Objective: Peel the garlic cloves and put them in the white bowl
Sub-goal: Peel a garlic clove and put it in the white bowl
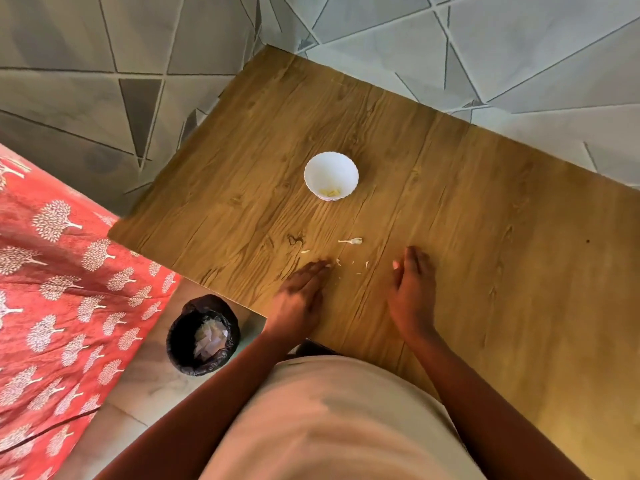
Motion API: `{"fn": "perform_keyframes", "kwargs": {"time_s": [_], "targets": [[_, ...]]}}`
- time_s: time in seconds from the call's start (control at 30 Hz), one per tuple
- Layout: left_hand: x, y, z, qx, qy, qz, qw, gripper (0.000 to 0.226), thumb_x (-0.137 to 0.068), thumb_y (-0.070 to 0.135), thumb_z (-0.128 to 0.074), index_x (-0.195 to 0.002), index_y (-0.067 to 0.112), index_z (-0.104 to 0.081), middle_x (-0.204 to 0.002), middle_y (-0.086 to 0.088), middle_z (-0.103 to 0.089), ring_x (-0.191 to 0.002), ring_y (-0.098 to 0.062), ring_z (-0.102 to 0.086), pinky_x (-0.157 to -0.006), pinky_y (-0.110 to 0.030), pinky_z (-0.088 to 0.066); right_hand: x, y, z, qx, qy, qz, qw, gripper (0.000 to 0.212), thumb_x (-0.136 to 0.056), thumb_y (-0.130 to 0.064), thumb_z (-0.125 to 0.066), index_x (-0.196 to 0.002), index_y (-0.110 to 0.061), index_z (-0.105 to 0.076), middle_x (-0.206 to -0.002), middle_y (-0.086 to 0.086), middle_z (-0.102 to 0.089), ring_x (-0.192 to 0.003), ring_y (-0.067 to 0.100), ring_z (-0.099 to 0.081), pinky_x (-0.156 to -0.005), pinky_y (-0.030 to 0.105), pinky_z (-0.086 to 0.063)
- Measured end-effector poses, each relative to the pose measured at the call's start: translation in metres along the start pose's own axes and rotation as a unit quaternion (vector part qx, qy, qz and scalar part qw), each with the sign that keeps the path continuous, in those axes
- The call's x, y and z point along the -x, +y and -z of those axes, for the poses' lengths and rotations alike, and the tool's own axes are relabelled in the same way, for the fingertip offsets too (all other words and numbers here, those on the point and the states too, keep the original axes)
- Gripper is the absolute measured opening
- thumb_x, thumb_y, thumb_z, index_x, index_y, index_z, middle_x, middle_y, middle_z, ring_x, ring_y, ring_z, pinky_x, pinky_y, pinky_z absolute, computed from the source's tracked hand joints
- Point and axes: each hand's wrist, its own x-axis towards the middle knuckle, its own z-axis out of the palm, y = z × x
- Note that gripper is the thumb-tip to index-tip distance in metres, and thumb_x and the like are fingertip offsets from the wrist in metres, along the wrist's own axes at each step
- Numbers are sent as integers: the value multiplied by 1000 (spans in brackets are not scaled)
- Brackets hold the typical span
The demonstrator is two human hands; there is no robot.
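White bowl (331, 174) is sitting upright near the middle of the wooden table (485, 237), with a few pale peeled garlic cloves (330, 192) lying in its bottom. Nearer the person, a garlic stem scrap (351, 241) is lying on the bare wood, well apart from the bowl. Small bits of peel (349, 263) are lying scattered between the two hands, just below that scrap.

Left hand (301, 296) is lying flat, palm down, fingers straight, tips touching the table right by the peel bits; slightly blurred. It is gripping nothing. Right hand (412, 289) is resting on the table too, on its edge or close to it, fingers straight and together, holding nothing.

Off the table's left edge, a black-lined bin (202, 336) is standing on the floor with pale papery scraps inside. A red cloth with a white tree print (52, 289) is filling the left side. Grey patterned tiles (450, 46) are running behind the table.
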Motion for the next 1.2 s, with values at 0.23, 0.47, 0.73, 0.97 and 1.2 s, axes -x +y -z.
{"fn": "perform_keyframes", "kwargs": {"time_s": [0.23,0.47,0.73,0.97,1.2], "targets": [[3,-4,-2,-44,-10,-15,999,46,-103,15,-56,-147,7,-52,-155,-6,-49,-146,-21,-43,-115,-45,-43,33,-37,-24,6,-118,168,979,56,-105,-30,-31,-149,3,-42,-156,23,-40,-149,35,-30,-117,52,-36],[8,-3,1,-70,-10,7,997,47,-104,23,-54,-148,6,-50,-158,-8,-45,-147,-24,-40,-121,-39,-33,23,-31,-14,-6,-101,64,993,52,-106,-25,-43,-150,2,-40,-156,22,-40,-150,34,-30,-115,52,-40],[8,-4,1,-78,-11,14,997,46,-103,22,-52,-147,7,-52,-156,-8,-48,-147,-23,-41,-118,-39,-37,28,-60,-17,-34,-208,214,954,61,-105,-38,-26,-155,-5,-33,-162,14,-31,-153,26,-22,-122,39,-29],[7,-2,5,-36,-5,28,999,43,-104,19,-55,-144,5,-53,-153,-9,-50,-146,-23,-42,-120,-39,-35,17,-50,-20,-15,-148,180,972,51,-107,-25,-43,-151,-1,-40,-157,19,-39,-151,31,-28,-119,44,-35],[7,-1,8,-22,4,21,1000,40,-103,13,-54,-142,3,-55,-150,-11,-53,-142,-25,-45,-119,-39,-37,29,-44,-18,18,-171,330,928,49,-103,-28,-36,-143,-3,-54,-150,14,-51,-145,26,-40,-112,44,-45]]}}
